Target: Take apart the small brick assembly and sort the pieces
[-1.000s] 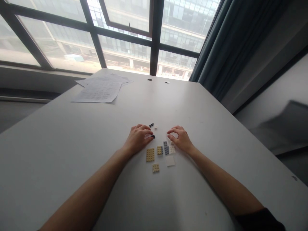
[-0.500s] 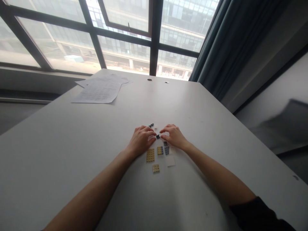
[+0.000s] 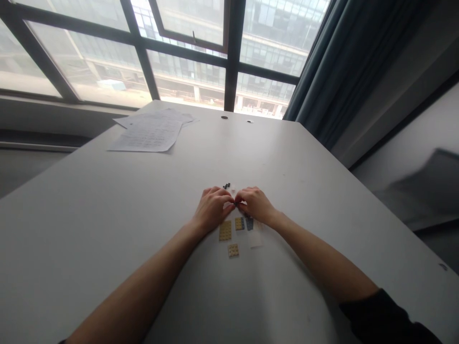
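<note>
My left hand (image 3: 214,206) and my right hand (image 3: 254,203) meet at the fingertips over the table. Between them they pinch a small dark building brick (image 3: 235,204), mostly covered by the fingers. Closer to me lie a tan studded plate (image 3: 225,231), a tan and grey plate (image 3: 239,223) and a smaller tan plate (image 3: 233,250). A grey plate (image 3: 249,223) sits below my right hand, with a flat white piece (image 3: 255,239) nearer to me. Beyond the fingers are several tiny black pieces (image 3: 226,185) and a small white piece (image 3: 233,188).
Printed papers (image 3: 150,131) lie at the far left of the white table (image 3: 304,191). Two round holes, one dark (image 3: 224,117), are set near its back edge. Windows (image 3: 186,71) stand behind, with a dark curtain (image 3: 322,71) at the right.
My right hand has moved left, and its fingertips have closed on the dark brick at my left fingertips. The gap between the hands is gone.
</note>
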The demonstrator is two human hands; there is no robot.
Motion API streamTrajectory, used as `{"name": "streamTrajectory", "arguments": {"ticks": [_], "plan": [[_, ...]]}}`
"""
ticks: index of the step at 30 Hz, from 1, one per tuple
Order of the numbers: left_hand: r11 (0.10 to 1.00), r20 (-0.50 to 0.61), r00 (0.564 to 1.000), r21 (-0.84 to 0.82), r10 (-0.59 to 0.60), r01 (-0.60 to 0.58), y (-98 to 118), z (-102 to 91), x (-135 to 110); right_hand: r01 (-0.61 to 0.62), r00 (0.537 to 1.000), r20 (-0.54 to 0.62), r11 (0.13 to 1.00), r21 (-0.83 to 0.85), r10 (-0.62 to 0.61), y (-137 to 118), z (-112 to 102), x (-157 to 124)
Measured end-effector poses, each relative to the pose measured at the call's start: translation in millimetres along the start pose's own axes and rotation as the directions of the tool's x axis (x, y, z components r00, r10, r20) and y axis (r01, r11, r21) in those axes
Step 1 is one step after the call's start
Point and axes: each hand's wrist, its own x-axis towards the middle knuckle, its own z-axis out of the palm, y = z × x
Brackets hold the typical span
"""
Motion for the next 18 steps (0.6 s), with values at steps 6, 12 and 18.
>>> {"name": "streamTrajectory", "arguments": {"ticks": [6,12,18], "plan": [[1.000,0.022,1.000,-0.018,-0.023,0.023,5.7,-2.3,0.9,0.032,0.999,-0.014,0.995,0.098,-0.031,0.7,-5.0,-1.4],[0.994,0.050,0.996,-0.085,-0.070,0.074,5.9,-3.1,1.8,-0.047,0.998,0.038,0.977,0.208,0.040,-1.6,-14.3,-5.3],[0.992,0.095,0.995,-0.116,-0.043,0.054,6.7,-3.6,1.4,-0.031,0.997,0.075,0.989,0.142,0.020,1.5,-16.5,-8.4]]}}
